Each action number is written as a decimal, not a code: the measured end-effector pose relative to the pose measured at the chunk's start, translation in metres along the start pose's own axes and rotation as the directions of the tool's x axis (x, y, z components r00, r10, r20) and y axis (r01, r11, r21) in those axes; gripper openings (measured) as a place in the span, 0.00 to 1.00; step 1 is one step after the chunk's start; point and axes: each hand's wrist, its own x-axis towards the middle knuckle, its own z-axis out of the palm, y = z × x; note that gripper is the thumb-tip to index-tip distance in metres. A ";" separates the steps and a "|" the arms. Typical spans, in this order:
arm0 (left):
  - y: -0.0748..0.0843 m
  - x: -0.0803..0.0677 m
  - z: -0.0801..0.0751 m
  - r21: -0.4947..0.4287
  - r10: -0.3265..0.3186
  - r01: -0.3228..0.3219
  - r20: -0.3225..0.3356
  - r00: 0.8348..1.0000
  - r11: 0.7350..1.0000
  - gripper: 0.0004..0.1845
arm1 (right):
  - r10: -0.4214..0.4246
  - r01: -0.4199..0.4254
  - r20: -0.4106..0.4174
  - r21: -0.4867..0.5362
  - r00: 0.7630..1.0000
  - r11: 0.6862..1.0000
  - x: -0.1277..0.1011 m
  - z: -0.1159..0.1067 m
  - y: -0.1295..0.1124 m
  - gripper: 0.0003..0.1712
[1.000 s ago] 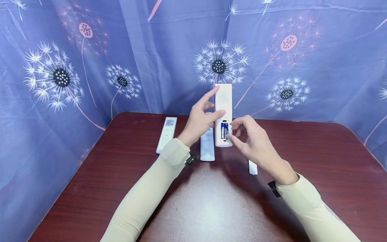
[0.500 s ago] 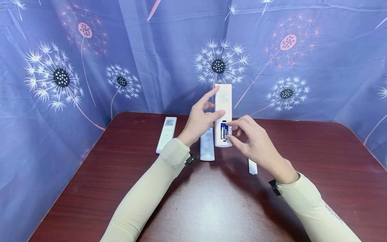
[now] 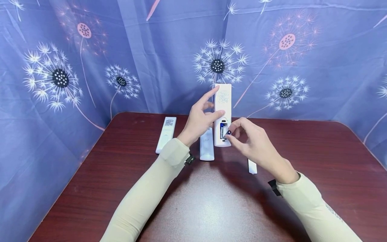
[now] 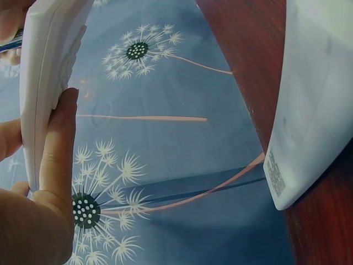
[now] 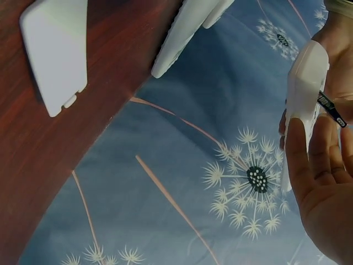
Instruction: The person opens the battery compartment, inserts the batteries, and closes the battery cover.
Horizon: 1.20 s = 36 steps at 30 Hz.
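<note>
My left hand point(image 3: 198, 121) grips a white remote control point(image 3: 223, 108) upright above the table, its back towards me. The thumb lies across the back and the index finger runs up to the top edge. Its battery compartment is uncovered, and one blue battery point(image 3: 222, 130) sits in the left slot. A second battery point(image 3: 228, 132) tilts out of the right side, its end towards me, pinched between the thumb and fingers of my right hand point(image 3: 257, 143). In the right wrist view this dark battery point(image 5: 332, 109) juts out from the remote's body.
Two more white remotes lie on the dark red table: one at the left point(image 3: 167, 134), another in the middle point(image 3: 207, 149), partly behind the left hand. A white battery cover point(image 3: 252, 167) lies below the right hand. A blue flowered cloth point(image 3: 169, 50) hangs behind.
The right hand's fingers have closed on the right battery and levered it up out of its slot, so it now tilts outward. The left hand and remote have stayed nearly still.
</note>
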 end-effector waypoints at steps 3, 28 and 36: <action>0.001 0.000 -0.001 -0.007 0.002 -0.002 0.000 1.000 1.000 0.40 | -0.020 0.020 0.020 0.009 1.000 1.000 0.001 -0.002 0.001 0.18; 0.002 0.001 -0.004 -0.044 0.012 -0.012 -0.005 1.000 0.999 0.40 | -0.071 0.057 0.184 0.081 0.980 0.995 0.001 -0.014 0.008 0.18; 0.003 0.000 -0.002 -0.019 0.001 -0.001 -0.007 1.000 1.000 0.40 | -0.033 0.030 0.096 0.029 0.995 0.999 0.001 -0.007 0.005 0.20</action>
